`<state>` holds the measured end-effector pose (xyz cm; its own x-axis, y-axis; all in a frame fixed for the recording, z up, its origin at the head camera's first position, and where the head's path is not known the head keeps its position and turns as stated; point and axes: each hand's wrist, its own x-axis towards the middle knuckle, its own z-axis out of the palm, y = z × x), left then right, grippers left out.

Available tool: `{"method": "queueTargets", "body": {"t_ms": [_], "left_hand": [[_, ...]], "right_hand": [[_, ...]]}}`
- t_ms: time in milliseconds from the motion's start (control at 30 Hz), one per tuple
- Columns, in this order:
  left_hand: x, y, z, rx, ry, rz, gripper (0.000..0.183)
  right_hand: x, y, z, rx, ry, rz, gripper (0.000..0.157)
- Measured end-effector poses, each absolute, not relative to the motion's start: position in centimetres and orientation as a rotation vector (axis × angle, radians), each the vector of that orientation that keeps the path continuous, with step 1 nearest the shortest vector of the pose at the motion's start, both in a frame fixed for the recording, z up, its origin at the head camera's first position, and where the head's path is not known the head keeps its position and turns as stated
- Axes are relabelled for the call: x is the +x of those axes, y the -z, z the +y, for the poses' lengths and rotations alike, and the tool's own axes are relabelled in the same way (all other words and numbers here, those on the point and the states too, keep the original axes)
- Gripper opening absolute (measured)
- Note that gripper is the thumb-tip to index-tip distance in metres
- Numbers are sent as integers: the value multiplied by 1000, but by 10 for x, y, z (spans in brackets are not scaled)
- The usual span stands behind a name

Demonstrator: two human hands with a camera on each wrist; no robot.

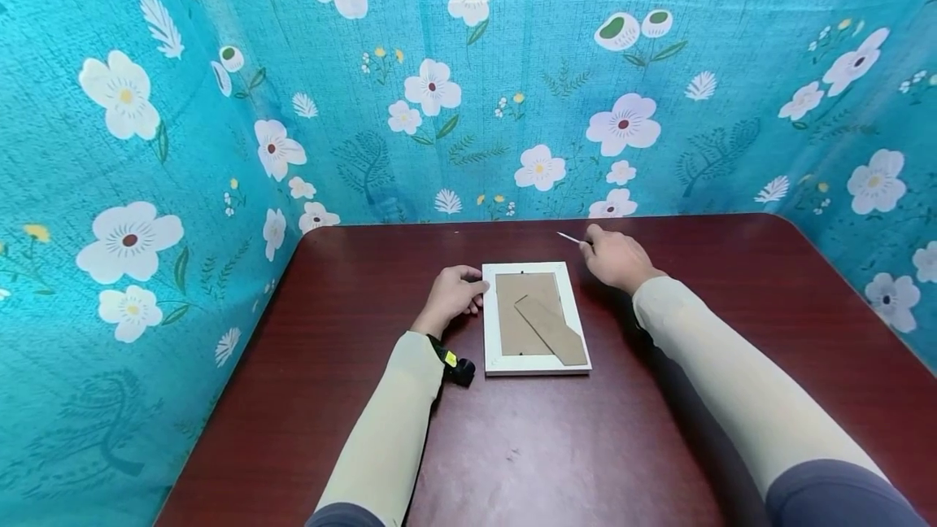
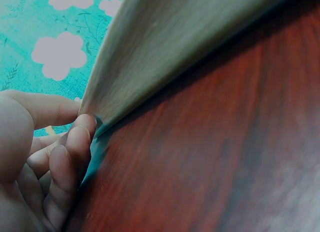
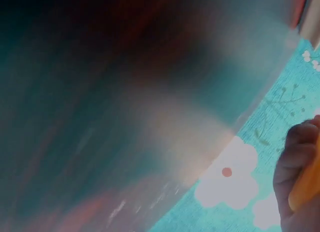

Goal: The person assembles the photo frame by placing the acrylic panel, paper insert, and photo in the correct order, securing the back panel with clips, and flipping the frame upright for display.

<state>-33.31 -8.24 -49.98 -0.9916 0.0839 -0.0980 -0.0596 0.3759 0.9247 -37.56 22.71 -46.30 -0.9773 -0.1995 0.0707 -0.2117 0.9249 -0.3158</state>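
Observation:
A white picture frame (image 1: pixel 491 324) lies face down on the dark red table, its brown backboard (image 1: pixel 523 287) and folded stand (image 1: pixel 560 337) facing up. My left hand (image 1: pixel 455 293) grips the frame's left edge near the upper corner. The left wrist view shows its fingertips (image 2: pixel 86 123) at the pale side of the frame (image 2: pixel 150 46). Beyond the frame's upper right corner, my right hand (image 1: pixel 616 257) holds a slim pointed tool (image 1: pixel 568 237), tip toward the left. In the right wrist view, its orange handle (image 3: pixel 305 184) lies in the curled fingers.
The reddish-brown table (image 1: pixel 351 397) extends around the frame and both arms. Its back edge meets a blue floral cloth (image 1: pixel 439 88), which also hangs at the left and right. A black strap with a small camera (image 1: pixel 457 368) sits on the left wrist, beside the frame.

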Motion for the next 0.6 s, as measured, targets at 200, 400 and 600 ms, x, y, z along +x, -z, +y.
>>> {"method": "queueTargets", "body": {"t_ms": [200,400,600], "left_hand": [[-332,500,-84,11,-1672,2493,24],[-331,500,-83,7,-1659,2504,24],[-333,498,-84,20,-1679,2492,24]], "right_hand": [[-375,463,210,421,-516,-3030,24],[-372,465,203,434,-541,-3051,24],[-372,464,203,443,-510,-3040,26]]}}
